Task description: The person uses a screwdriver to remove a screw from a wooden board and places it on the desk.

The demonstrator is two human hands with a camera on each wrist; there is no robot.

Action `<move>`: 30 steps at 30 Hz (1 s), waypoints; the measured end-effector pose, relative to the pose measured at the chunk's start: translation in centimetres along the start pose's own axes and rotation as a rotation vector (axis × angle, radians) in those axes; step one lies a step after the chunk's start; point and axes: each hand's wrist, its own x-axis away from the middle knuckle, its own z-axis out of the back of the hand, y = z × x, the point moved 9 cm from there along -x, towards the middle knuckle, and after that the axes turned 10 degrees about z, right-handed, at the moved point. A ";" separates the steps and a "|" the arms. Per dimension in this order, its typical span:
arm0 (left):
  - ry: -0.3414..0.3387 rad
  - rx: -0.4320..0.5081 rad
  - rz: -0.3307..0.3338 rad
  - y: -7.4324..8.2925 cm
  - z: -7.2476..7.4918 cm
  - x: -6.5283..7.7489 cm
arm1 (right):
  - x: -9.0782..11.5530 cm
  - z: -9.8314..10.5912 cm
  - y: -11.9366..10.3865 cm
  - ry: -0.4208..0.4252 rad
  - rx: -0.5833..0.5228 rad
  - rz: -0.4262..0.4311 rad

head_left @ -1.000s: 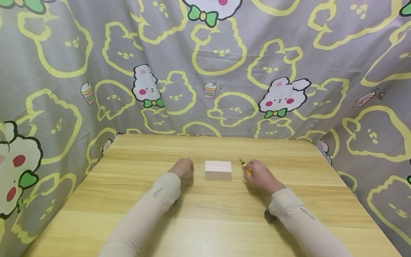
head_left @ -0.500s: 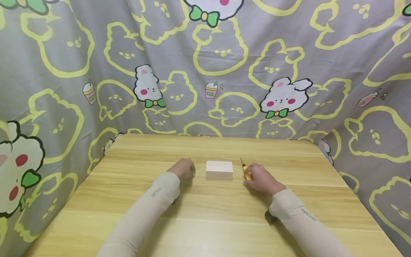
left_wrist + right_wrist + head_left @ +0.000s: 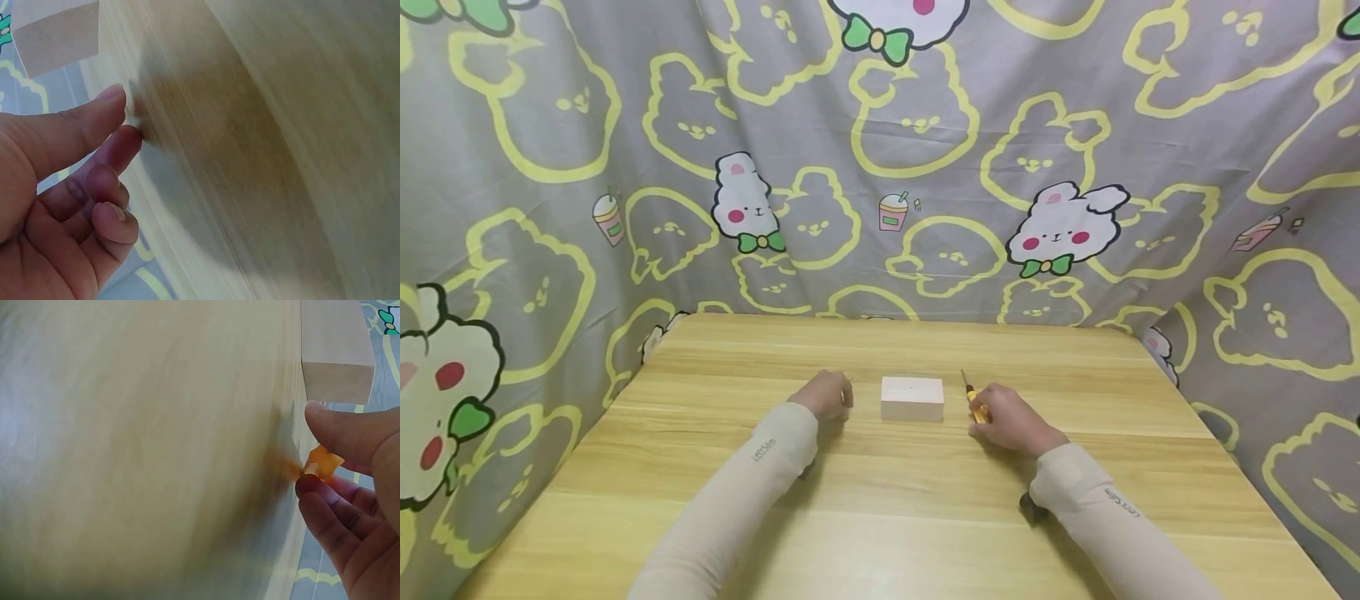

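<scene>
My left hand [image 3: 823,395] is low over the table, left of a pale wooden block [image 3: 912,398]. Its thumb and index finger come together at a small, thin, screw-like piece [image 3: 130,107], mostly hidden by the fingertips in the left wrist view. The other fingers curl loosely. To the block's right, my right hand [image 3: 1009,417] holds a screwdriver by its yellow handle [image 3: 977,406], between thumb and fingers. Its thin shaft [image 3: 965,377] points away toward the back; the handle's end [image 3: 324,464] shows orange in the right wrist view. A small dark dot marks the block's top.
The wood-grain table [image 3: 895,517] stretches out on all sides of the block. Behind and beside it hangs a grey curtain [image 3: 820,125] with cartoon prints. Both forearms, in beige sleeves, reach in from the front, each with a dark wrist device underneath.
The right hand has lowered slightly and shifted its fingers on the screwdriver, baring more of the handle. The left hand has drawn slightly left, its fingertips now parted differently. The block has stayed put.
</scene>
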 end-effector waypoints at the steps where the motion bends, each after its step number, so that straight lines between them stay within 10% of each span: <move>1: 0.001 -0.004 0.001 0.0 0.0 0.0 | 0.0 0.0 0.0 0.001 0.000 0.001; 30: 0.011 0.006 0.004 -0.3 -0.2 0.2 | 0.2 -0.1 0.2 -0.011 -0.059 -0.052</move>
